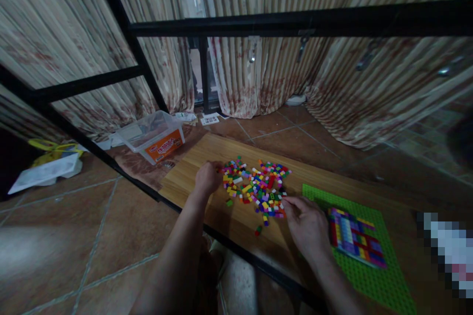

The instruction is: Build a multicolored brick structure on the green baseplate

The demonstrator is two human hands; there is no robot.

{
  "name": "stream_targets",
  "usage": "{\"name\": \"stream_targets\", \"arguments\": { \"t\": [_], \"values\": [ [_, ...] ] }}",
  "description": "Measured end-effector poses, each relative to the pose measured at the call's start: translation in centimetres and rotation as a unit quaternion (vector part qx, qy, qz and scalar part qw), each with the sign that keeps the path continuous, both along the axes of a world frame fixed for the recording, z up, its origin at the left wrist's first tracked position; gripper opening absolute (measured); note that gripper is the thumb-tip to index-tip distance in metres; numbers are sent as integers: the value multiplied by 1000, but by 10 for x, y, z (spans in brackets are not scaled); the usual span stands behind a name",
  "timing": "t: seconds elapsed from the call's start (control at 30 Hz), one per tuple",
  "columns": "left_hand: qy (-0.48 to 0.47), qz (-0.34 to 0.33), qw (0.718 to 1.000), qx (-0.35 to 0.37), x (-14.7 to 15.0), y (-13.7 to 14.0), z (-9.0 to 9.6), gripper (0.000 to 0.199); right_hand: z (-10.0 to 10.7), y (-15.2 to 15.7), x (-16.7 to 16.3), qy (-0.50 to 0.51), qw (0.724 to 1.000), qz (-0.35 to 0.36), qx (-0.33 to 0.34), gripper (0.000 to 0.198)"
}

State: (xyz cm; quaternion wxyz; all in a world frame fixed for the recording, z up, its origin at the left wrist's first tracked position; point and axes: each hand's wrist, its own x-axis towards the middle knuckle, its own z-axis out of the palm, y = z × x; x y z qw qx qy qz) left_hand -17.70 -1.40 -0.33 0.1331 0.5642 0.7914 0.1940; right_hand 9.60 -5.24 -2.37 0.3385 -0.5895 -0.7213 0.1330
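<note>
A loose heap of small coloured building bricks (264, 187) lies on a wooden tabletop (210, 152). At the heap's left edge is my left hand (209, 176), its fingers curled closed; whatever they grip is hidden. My right hand (305, 219) reaches the heap's right edge with thumb and fingers pinched together, and anything between the tips is too small to name. Just right of that hand, a green studded baseplate (384, 221) carries a flat block of coloured bricks (356, 237) built in rows. One red-and-green piece (258, 230) sits apart, nearer the front edge.
A clear plastic tub (155, 133) with an orange label stands on the tiled floor beyond the table's left end. Black metal frame bars (229, 27) cross above and along the left. Striped curtains (258, 74) hang behind. White and yellow items (55, 167) lie at far left.
</note>
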Motion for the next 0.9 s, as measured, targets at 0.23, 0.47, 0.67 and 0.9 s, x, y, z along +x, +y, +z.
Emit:
{"name": "stream_targets", "arguments": {
  "t": [0.23, 0.47, 0.67, 0.9],
  "values": [
    [-182, -83, 977, 70, 26, -6, 12, 19, 7, -2, -5, 65, 998, -3, 10, 28],
    [-519, -185, 834, -25, 87, -16, 17, 28, 16, -6, -12, 202, 978, 37, -17, 26],
    [-553, -237, 795, -77, 106, -21, 16, 36, 18, -5, -11, 263, 963, 31, -59, 25],
    [-569, -245, 783, -53, 107, -24, 16, 39, 21, -4, -12, 320, 941, 23, -107, 20]
  ]
}}
